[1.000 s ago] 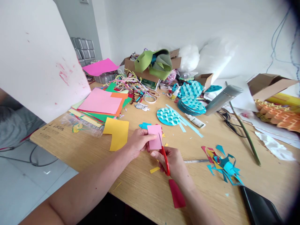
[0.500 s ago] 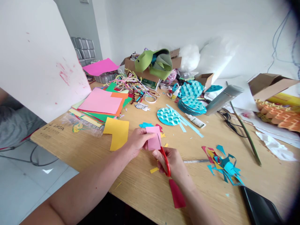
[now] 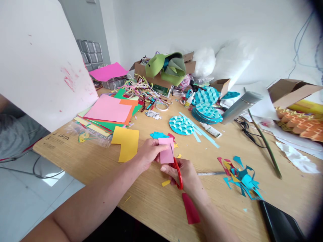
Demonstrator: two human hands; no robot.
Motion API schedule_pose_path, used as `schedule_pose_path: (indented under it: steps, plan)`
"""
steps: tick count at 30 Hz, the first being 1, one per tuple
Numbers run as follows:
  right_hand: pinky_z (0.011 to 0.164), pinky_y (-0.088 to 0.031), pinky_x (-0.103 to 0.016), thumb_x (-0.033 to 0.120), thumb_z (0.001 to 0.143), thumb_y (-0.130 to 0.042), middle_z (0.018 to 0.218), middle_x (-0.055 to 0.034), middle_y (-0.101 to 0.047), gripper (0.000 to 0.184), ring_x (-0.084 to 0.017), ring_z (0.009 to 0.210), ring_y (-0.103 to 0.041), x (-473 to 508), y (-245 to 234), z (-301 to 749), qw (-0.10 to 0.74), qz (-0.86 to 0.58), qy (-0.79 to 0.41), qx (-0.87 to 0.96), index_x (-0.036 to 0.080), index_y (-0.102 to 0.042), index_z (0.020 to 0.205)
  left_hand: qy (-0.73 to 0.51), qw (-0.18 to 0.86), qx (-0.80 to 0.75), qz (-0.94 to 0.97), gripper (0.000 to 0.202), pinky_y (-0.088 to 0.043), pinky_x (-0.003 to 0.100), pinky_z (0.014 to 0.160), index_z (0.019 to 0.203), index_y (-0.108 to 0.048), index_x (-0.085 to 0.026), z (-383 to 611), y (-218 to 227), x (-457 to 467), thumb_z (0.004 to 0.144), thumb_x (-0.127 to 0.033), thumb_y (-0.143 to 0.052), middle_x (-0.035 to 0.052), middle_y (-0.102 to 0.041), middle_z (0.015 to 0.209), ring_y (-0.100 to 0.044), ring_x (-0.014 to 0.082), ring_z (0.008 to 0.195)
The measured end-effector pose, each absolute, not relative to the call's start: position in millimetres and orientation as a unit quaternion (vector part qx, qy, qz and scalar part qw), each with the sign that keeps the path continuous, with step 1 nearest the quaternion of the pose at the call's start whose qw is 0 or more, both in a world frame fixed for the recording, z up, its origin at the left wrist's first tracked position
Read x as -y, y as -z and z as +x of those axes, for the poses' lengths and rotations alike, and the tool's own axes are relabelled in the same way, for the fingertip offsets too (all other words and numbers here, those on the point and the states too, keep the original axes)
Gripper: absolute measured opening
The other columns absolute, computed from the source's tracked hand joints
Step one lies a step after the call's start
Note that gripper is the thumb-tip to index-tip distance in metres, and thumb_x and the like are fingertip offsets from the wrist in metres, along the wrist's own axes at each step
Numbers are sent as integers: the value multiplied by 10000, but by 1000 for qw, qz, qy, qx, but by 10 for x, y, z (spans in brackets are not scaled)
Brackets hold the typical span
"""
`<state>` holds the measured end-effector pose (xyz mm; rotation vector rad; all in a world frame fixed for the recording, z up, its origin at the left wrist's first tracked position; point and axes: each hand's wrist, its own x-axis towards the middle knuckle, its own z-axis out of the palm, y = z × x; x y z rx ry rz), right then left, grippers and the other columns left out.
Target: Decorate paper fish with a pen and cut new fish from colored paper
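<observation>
A small pink paper rectangle [image 3: 166,155] is pinched in my left hand [image 3: 148,153], thumb on top of it. My right hand [image 3: 183,173] grips red-handled scissors [image 3: 179,174], whose blades lie at the paper's right edge. Whether the blades have cut into the paper I cannot tell. Just behind the pink piece lie a blue paper fish [image 3: 158,134] and a red paper shape [image 3: 171,136], partly covered. A yellow paper scrap [image 3: 166,183] rests on the table beside my right hand, and a dark red paper piece [image 3: 190,209] lies under my right forearm.
Left of my hands lie a notched yellow sheet [image 3: 128,144] and a stack of coloured paper [image 3: 108,109]. A blue scalloped disc [image 3: 181,125], a glue bottle [image 3: 211,130] and a grey cylinder [image 3: 241,106] stand or lie beyond. Paper offcuts [image 3: 243,178] and a black phone [image 3: 281,222] are at right.
The pink paper has shifted slightly to the right and down with my left hand. My right hand stays nearly in place with the scissors, its thumb moved a little left.
</observation>
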<state>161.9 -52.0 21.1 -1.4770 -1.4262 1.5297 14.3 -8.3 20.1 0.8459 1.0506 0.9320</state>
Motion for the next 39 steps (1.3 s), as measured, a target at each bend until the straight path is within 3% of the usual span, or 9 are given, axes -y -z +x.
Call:
schedule_pose_path:
  steps: [5, 27, 39]
  plan:
    - [355, -363, -185, 476, 595, -835, 473, 44, -542, 412, -78, 371, -481, 514, -227, 1595, 285, -558, -569, 532, 152, -588, 657, -415, 673, -472, 390, 167, -272, 198, 406, 768, -710, -129, 140, -181, 75, 721, -282, -662, 15, -597, 567, -438, 75, 426]
    - [328, -310, -186, 476, 552, -838, 422, 66, -487, 433, -72, 333, -437, 519, -267, 1543, 276, -572, -579, 512, 182, -523, 591, -423, 657, -483, 396, 144, -229, 187, 337, 647, -642, -142, 116, -255, 61, 714, -269, -648, -24, -517, 442, -364, 54, 330]
    - [354, -321, -201, 451, 586, -822, 436, 61, -505, 397, -89, 351, -472, 522, -237, 1564, 271, -570, -562, 535, 183, -530, 603, -414, 677, -476, 379, 140, -348, 206, 454, 752, -697, -141, 130, -190, 70, 696, -268, -683, 9, -598, 616, -518, 103, 512]
